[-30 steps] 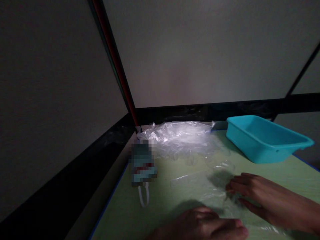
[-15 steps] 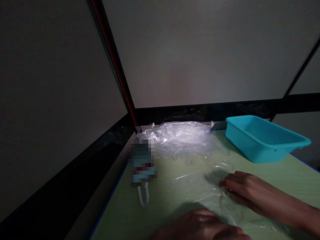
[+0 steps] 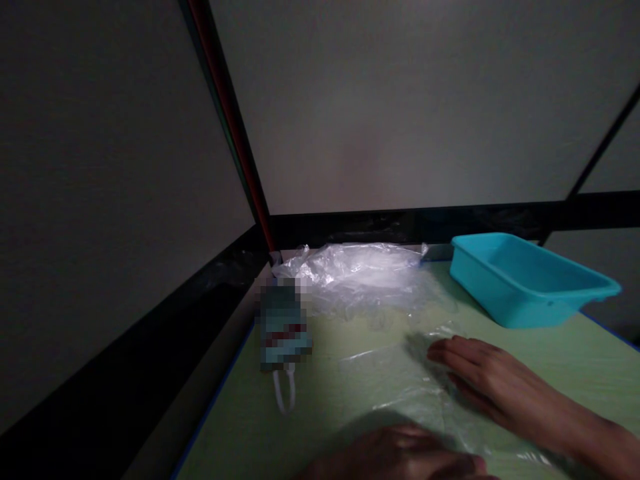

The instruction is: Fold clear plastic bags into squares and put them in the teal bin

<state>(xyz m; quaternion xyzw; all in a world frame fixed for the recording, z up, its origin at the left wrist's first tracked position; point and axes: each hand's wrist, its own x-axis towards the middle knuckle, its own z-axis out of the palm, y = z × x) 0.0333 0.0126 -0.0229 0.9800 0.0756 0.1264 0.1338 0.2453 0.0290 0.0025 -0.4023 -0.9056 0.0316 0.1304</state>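
Note:
A thin clear plastic bag (image 3: 387,373) lies flat and slightly wrinkled on the green tabletop (image 3: 340,393). My right hand (image 3: 480,370) rests over its right part, palm down, fingers stretched forward and the thumb apart. At the bottom edge of the view, my left hand (image 3: 400,453) is by the near side of the plastic. Its fingers are dark, blurred and partly cut off, so I cannot tell whether they grip the film.
A heap of clear plastic bags (image 3: 365,273) lies along the table's far edge. Right of it stands a turquoise basin (image 3: 520,297). A blurred-out greenish item (image 3: 285,330) with a white loop sits at the left edge. Pale wall panels (image 3: 400,107) rise behind.
My right hand has shifted slightly left, its fingers straighter and the thumb further apart. My left hand stays nearly in place at the bottom. The plastic lies about as before.

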